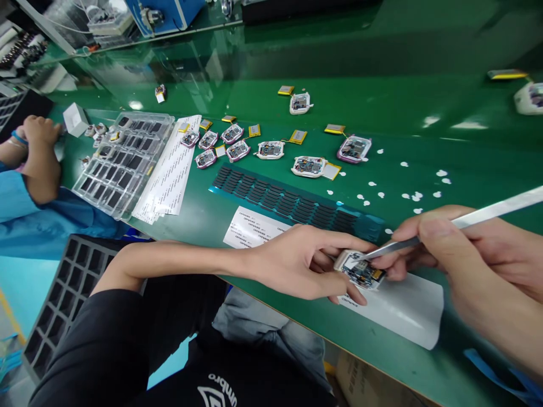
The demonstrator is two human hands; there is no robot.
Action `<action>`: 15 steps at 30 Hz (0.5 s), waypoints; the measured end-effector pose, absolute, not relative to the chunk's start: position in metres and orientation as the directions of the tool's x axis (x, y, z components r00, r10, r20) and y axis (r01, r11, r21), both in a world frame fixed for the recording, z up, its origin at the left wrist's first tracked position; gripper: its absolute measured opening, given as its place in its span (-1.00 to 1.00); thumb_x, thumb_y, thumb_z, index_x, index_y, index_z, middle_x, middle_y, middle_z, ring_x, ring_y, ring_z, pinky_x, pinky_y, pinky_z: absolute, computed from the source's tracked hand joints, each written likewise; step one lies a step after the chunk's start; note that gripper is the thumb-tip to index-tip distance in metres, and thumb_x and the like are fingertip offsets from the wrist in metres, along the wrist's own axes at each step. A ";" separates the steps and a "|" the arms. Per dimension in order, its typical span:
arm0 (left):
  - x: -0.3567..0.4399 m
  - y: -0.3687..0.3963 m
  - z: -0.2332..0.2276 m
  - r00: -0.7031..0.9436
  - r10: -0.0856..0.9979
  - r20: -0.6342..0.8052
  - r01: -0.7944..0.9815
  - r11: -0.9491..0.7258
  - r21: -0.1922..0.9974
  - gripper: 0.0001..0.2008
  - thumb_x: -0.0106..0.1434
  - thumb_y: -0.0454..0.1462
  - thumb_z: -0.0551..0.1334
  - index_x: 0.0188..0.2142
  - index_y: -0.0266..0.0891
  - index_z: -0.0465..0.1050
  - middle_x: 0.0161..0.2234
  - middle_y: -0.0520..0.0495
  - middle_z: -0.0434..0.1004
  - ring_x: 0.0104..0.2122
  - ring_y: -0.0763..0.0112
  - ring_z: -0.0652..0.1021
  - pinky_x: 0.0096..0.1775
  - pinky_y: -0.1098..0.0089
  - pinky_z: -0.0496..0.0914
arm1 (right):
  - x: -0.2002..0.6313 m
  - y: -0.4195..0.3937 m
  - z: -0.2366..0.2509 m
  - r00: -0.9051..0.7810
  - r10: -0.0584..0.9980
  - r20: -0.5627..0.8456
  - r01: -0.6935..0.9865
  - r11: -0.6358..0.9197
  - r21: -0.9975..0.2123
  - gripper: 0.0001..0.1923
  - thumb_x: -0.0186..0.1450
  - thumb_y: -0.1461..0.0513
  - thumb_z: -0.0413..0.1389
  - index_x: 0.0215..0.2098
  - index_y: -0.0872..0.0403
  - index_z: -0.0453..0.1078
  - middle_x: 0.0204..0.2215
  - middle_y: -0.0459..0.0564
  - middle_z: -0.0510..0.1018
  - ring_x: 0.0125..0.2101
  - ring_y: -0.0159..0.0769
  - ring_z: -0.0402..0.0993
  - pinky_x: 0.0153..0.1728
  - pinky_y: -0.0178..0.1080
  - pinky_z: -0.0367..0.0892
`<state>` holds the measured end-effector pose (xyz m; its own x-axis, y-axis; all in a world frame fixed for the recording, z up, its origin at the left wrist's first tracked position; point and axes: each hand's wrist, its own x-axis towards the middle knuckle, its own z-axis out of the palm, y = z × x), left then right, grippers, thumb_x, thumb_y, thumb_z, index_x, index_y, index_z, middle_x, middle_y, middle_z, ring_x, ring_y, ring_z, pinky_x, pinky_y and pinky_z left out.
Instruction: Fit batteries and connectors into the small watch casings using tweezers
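My left hand (303, 263) grips a small white-cased device with its circuit board exposed (360, 272), fingers around its left side. In my right hand (458, 249) is a pair of metal tweezers (496, 208), slanting down to the left. Their tip touches or hovers just over the board; I cannot tell which, nor whether anything is pinched in it. A sheet of white labels (411, 308) lies under the device, partly hidden by my hands. Behind them stretches a teal sheet with rows of black strips (292, 203).
Several open devices (271, 150) with wired yellow-edged batteries (298, 137) lie beyond the strips. White paper dots (405, 164) are scattered at the right. Clear trays (123, 164) and a label sheet (169, 175) lie left, near a co-worker's folded hands (40, 133). A black compartment tray (68, 299) stands lower left.
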<state>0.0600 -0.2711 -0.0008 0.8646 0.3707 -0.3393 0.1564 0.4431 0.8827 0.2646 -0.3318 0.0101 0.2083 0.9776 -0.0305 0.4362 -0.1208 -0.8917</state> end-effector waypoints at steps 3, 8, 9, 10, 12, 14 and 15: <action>0.059 -0.272 -0.005 0.876 0.383 -0.293 0.122 0.413 0.903 -0.44 0.27 -0.50 0.21 0.26 -0.25 0.45 -0.33 -0.05 0.64 -0.20 0.27 0.76 -0.33 0.47 0.62 | 0.264 -0.333 0.009 0.217 0.976 -0.029 0.434 -0.123 -0.893 -0.53 0.37 -0.23 0.14 -0.41 -0.09 0.52 -0.51 -0.08 0.60 -0.53 -0.24 0.58 -0.49 -0.19 0.58; 0.056 -0.275 -0.008 0.876 0.424 -0.230 0.096 0.316 0.944 -0.49 0.32 -0.41 0.19 0.25 -0.26 0.48 -0.31 -0.09 0.66 -0.24 0.29 0.75 -0.35 0.48 0.62 | 0.267 -0.336 0.007 0.233 0.972 0.025 0.506 -0.099 -0.857 -0.50 0.40 -0.21 0.12 -0.42 -0.04 0.51 -0.50 -0.08 0.62 -0.53 -0.29 0.59 -0.48 -0.26 0.53; 0.055 -0.275 -0.007 0.875 0.426 -0.229 0.106 0.294 0.950 -0.49 0.32 -0.40 0.20 0.26 -0.26 0.48 -0.31 -0.09 0.66 -0.26 0.29 0.75 -0.36 0.47 0.62 | 0.266 -0.336 0.007 0.225 0.974 0.023 0.502 -0.095 -0.859 -0.49 0.40 -0.22 0.12 -0.43 -0.04 0.51 -0.50 -0.08 0.62 -0.54 -0.30 0.58 -0.49 -0.27 0.53; 0.055 -0.274 -0.006 0.875 0.425 -0.231 0.118 0.276 0.954 -0.49 0.31 -0.39 0.21 0.26 -0.25 0.48 -0.31 -0.09 0.67 -0.28 0.30 0.74 -0.36 0.47 0.62 | 0.265 -0.336 0.008 0.218 0.976 0.020 0.492 -0.092 -0.866 -0.48 0.40 -0.22 0.11 -0.44 -0.04 0.50 -0.50 -0.08 0.61 -0.55 -0.31 0.58 -0.50 -0.28 0.53; 0.054 -0.274 -0.004 0.873 0.425 -0.240 0.140 0.253 0.957 -0.49 0.31 -0.38 0.21 0.25 -0.25 0.49 -0.33 -0.08 0.67 -0.31 0.31 0.74 -0.37 0.47 0.62 | 0.261 -0.337 0.011 0.206 0.978 0.016 0.483 -0.088 -0.871 -0.47 0.39 -0.23 0.11 -0.46 -0.04 0.49 -0.51 -0.09 0.61 -0.56 -0.32 0.57 -0.51 -0.30 0.53; 0.053 -0.274 -0.003 0.870 0.424 -0.250 0.156 0.245 0.957 -0.52 0.32 -0.37 0.19 0.21 -0.26 0.52 -0.35 -0.08 0.65 -0.30 0.31 0.74 -0.39 0.48 0.62 | 0.257 -0.337 0.014 0.195 0.981 0.018 0.486 -0.081 -0.870 -0.48 0.40 -0.22 0.11 -0.46 -0.05 0.49 -0.52 -0.09 0.61 -0.57 -0.33 0.57 -0.52 -0.32 0.53; 0.053 -0.274 -0.002 0.872 0.418 -0.255 0.168 0.235 0.957 -0.54 0.32 -0.37 0.18 0.20 -0.27 0.53 -0.35 -0.08 0.65 -0.30 0.31 0.74 -0.40 0.48 0.62 | 0.257 -0.338 0.013 0.186 0.982 0.017 0.487 -0.078 -0.870 -0.49 0.41 -0.21 0.10 -0.46 -0.05 0.49 -0.53 -0.09 0.61 -0.56 -0.32 0.58 -0.53 -0.32 0.53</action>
